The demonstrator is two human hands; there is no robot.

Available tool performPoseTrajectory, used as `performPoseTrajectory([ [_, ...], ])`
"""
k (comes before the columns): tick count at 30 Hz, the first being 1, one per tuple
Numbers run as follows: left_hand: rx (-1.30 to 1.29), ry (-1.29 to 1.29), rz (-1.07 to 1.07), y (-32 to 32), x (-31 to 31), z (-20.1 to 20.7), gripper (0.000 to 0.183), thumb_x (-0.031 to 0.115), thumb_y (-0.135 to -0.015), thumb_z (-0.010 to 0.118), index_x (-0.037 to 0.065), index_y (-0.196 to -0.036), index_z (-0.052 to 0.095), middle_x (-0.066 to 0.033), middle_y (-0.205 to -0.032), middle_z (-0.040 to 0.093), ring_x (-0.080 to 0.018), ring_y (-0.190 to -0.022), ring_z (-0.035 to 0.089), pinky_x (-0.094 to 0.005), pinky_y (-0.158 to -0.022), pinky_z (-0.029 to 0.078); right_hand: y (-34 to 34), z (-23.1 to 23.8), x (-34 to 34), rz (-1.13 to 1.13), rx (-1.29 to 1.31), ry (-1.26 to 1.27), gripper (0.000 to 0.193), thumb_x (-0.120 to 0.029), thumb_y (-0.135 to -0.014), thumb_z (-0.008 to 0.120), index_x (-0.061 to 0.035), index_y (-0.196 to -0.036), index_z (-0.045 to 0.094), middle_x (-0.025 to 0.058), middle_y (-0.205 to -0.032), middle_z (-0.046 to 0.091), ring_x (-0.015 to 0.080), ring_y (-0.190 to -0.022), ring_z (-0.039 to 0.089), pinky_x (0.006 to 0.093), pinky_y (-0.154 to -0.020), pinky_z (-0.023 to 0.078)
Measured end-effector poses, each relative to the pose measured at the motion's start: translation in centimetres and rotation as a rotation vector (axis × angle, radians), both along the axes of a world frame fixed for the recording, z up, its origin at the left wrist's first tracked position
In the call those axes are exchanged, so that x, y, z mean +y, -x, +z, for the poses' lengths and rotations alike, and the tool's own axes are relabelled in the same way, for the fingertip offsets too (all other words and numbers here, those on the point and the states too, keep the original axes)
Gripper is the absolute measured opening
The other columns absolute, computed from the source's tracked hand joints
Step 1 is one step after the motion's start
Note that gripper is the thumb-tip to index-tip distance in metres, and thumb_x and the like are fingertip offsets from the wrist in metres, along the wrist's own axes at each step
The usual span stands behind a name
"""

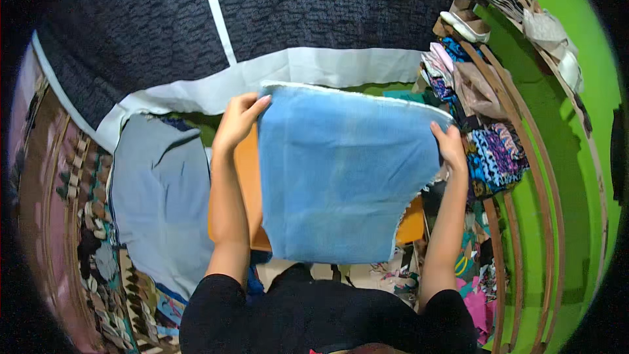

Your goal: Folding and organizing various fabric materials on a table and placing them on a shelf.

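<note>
A piece of blue denim fabric [341, 170] hangs spread between my two hands. Its top edge is pale and frayed, and a curved, ragged cut runs along its lower right side. My left hand [237, 121] pinches the upper left corner, thumb in front. At the upper right corner my right hand [449, 145] grips the cloth, the thumb showing on its front and the other fingers mostly hidden. Behind the denim, an orange surface [244, 183] shows on both sides of it.
Grey-blue cloth [164, 190] is draped at the left. Folded patterned fabrics [495, 157] lie to the right, beside wooden rails [531, 157] and a green wall [576, 223]. A dark patterned curtain [341, 6] with a white lower border hangs ahead. Scraps [472, 269] lie low on the right.
</note>
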State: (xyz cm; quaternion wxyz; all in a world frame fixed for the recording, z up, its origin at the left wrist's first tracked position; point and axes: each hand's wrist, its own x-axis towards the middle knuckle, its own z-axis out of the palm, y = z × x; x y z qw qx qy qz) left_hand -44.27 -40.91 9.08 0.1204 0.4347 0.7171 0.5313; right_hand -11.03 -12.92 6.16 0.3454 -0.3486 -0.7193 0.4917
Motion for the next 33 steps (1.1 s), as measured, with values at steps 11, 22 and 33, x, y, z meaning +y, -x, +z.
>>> performPoseTrajectory([
  [11,-0.116,0.528,0.167,6.4,15.6,-28.9,0.049,0.024,-0.068,0.065,0.0,-0.107,0.048,-0.0233,-0.098,0.056,-0.0341,-0.093,0.054,-0.0394,-0.078,0.043,8.5,-28.4,7.4,-0.194,-0.947,-0.06,0.049,-0.033,-0.071,0.063,-0.0052,-0.109,0.049,0.0188,-0.111,0.048,0.0323,-0.104,0.044,0.0442,-0.084,0.035],
  [22,0.171,0.32,0.277,-0.3,9.9,-26.2,0.051,0.008,-0.073,0.056,0.003,-0.119,0.034,-0.0227,-0.119,0.035,-0.0371,-0.108,0.038,-0.0418,-0.087,0.034,6.0,-26.8,-2.9,-0.5,-0.851,-0.387,0.049,-0.029,-0.07,0.063,-0.003,-0.109,0.046,0.0164,-0.101,0.047,0.0322,-0.1,0.043,0.0424,-0.084,0.034],
  [33,0.295,0.553,0.44,-12.9,-6.0,-25.4,0.051,0.019,-0.07,0.061,0.0,-0.112,0.04,-0.0213,-0.107,0.044,-0.0349,-0.097,0.044,-0.041,-0.082,0.036,-5.7,-26.2,-15.7,-0.464,-0.903,-0.389,0.047,-0.028,-0.071,0.06,0.0027,-0.103,0.045,0.0187,-0.098,0.044,0.0346,-0.096,0.042,0.0422,-0.083,0.033],
])
